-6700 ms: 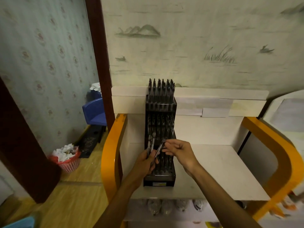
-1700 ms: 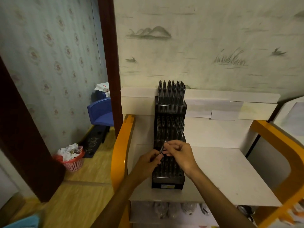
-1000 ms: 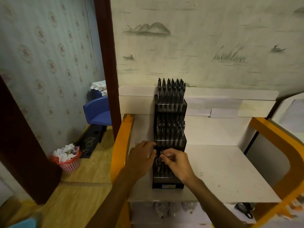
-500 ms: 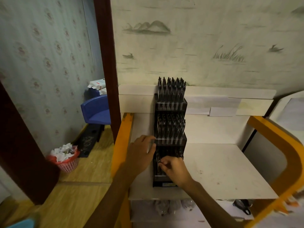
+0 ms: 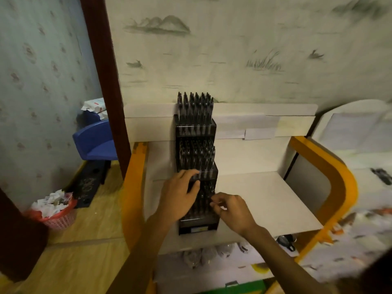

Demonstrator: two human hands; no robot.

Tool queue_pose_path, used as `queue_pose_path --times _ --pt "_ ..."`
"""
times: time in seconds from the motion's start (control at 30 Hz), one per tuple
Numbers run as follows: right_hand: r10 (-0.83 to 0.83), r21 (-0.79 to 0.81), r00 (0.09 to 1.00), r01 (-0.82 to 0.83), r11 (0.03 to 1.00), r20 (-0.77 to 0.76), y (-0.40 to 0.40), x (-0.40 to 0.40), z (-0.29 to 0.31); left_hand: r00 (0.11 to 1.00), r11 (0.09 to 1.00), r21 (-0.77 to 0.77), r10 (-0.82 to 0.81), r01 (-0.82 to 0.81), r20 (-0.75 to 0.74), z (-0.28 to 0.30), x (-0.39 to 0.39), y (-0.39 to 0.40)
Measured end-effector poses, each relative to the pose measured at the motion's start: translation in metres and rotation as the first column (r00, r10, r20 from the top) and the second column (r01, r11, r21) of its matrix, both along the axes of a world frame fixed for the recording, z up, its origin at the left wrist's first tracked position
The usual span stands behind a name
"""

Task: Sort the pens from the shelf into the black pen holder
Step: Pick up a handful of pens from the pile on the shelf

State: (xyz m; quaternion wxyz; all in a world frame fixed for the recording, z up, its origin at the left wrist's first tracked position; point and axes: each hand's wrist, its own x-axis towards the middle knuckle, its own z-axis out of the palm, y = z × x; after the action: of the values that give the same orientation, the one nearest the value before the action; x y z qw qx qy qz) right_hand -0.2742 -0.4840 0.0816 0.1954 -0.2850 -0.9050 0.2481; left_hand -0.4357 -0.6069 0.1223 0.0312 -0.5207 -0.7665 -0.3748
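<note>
Both forearms reach forward from the lower edge of the view, converging; the left hand (image 5: 179,195) lies palm down with fingers extended and loosely spread, fingertips pointing up and to the right; the right hand (image 5: 232,211) sits just beside it, lower and to the right, its fingers curled inward toward the thumb in a pinch; whether anything lies between them cannot be told.

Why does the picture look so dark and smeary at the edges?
Head view: the room light is dim and yellowish, so the black pen holder blends with its pens; the right edge and bottom corner are smeared, likely motion blur; the wide lens bends the orange shelf frame; both hands stay fairly sharp.
</note>
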Motion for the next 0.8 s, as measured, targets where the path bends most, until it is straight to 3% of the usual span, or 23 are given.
queue_pose_path --times 0.3,0.8 --pt "-0.203 0.112 0.977 0.195 0.974 0.065 0.061 0.114 0.028 0.979 0.978 -0.083 -0.196 0.190 -0.058 0.017 0.098 0.079" --pt "-0.383 0.163 0.924 0.374 0.913 0.024 0.174 0.398 0.038 0.916 0.917 -0.103 -0.393 0.385 -0.074 0.027 0.368 0.230"
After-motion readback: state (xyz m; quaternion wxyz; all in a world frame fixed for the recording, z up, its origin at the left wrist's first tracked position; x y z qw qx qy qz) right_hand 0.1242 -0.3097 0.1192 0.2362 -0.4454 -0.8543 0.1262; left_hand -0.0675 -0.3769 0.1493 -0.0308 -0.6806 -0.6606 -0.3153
